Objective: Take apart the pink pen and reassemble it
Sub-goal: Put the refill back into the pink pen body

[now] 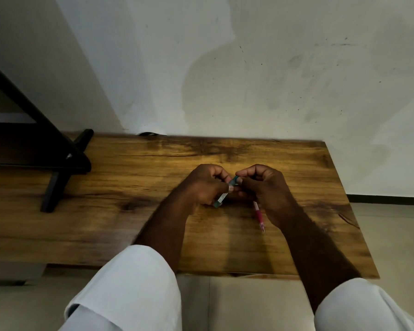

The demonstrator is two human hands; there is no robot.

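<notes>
Both hands pinch a teal pen: left hand (204, 185) steadying, right hand (261, 187) apparently twisting. Pink pen (259, 216) waits on the desk (129, 187).

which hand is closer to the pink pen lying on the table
Right. The right hand is directly over the pink pen's upper end; the left hand is off to its left, gripping a teal pen.

- A wooden table (153, 225) with dark grain stands against the wall.
- A pink pen (259, 216) lies on it.
- A black stand (58, 180) rests on its left part.
</notes>
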